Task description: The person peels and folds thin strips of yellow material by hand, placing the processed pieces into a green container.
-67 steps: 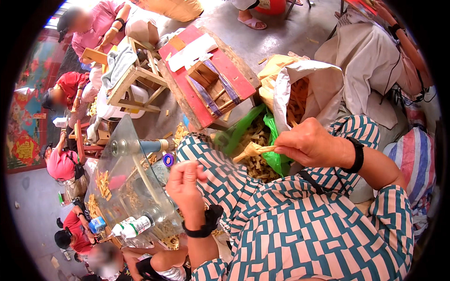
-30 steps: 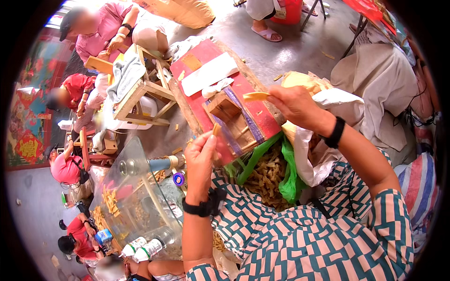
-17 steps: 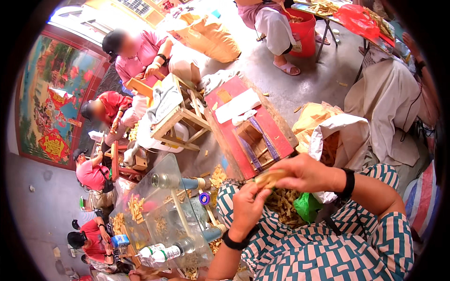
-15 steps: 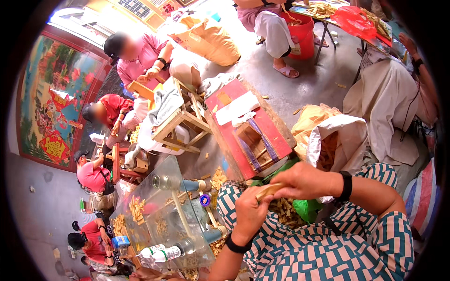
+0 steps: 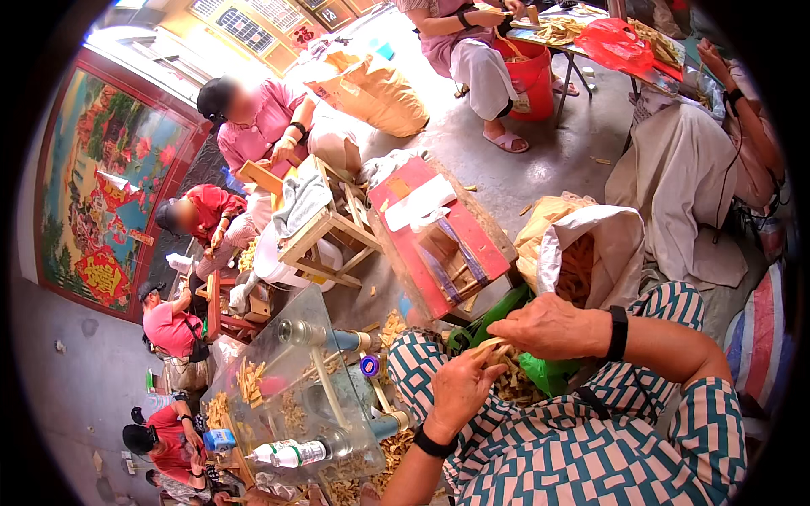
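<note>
A pale yellow, dried-looking strip point(image 5: 488, 347) spans the gap between my two hands, above my lap. My left hand point(image 5: 460, 390) is closed on its lower left end, and my right hand point(image 5: 550, 327) pinches the other end, its fingertips partly hidden. Right below the hands, a heap of similar strips point(image 5: 516, 386) lies in a green plastic bag point(image 5: 547, 373) between my knees. Just beyond my right hand stands an open, white-lined sack point(image 5: 609, 270) with more orange-brown strips inside.
At the left, a glass tabletop point(image 5: 291, 371) carries loose strips, white bottles point(image 5: 291, 454) and a blue packet point(image 5: 218, 439). Ahead stands a red-topped wooden bench point(image 5: 405, 187). Several people sit around, one beside a red bucket point(image 5: 533, 80). A striped bag point(image 5: 755, 337) is at the right.
My hands have drawn slightly apart, the left one moving down, and the strip shows at a changed angle between them. The whole view has shifted a little.
</note>
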### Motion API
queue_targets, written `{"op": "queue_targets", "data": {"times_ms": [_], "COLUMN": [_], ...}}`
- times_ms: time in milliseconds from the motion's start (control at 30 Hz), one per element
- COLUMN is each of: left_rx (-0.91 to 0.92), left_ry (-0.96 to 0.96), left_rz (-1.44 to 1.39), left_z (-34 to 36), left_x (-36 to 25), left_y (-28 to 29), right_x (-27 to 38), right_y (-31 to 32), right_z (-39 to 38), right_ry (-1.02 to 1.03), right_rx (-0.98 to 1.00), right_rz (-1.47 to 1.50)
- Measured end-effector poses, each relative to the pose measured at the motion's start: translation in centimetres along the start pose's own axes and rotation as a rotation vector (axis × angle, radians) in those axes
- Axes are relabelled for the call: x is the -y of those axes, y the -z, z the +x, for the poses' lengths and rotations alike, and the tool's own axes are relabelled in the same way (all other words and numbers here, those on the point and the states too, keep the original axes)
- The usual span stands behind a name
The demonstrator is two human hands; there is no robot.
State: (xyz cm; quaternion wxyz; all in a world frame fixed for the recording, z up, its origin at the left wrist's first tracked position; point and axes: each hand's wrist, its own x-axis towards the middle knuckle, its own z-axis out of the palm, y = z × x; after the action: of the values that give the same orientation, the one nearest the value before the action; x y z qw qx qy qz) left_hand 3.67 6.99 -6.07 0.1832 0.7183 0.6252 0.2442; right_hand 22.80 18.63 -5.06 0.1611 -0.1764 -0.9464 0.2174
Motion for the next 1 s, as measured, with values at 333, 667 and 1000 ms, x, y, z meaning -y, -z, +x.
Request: {"op": "queue_targets", "data": {"times_ms": [333, 667, 1000], "left_rx": [0.489, 0.203, -0.053], "left_ry": [0.45, -0.085, -0.139], "left_rz": [-1.21, -1.321, -1.003], "left_z": [-1.9, -4.5, -2.7], "left_x": [-0.1, -4.2, -4.3], "left_y": [1.6, 7.3, 7.6], "right_x": [0.7, 0.5, 5.4], "right_y": [-0.1, 6.0, 1.1], "right_z": [-1.6, -0.3, -3.2], "right_ry": [0.505, 0.299, -0.015], "right_rx": [-0.222, -0.689, 0.179], "right_rz": [-0.306, -0.281, 0.991]}}
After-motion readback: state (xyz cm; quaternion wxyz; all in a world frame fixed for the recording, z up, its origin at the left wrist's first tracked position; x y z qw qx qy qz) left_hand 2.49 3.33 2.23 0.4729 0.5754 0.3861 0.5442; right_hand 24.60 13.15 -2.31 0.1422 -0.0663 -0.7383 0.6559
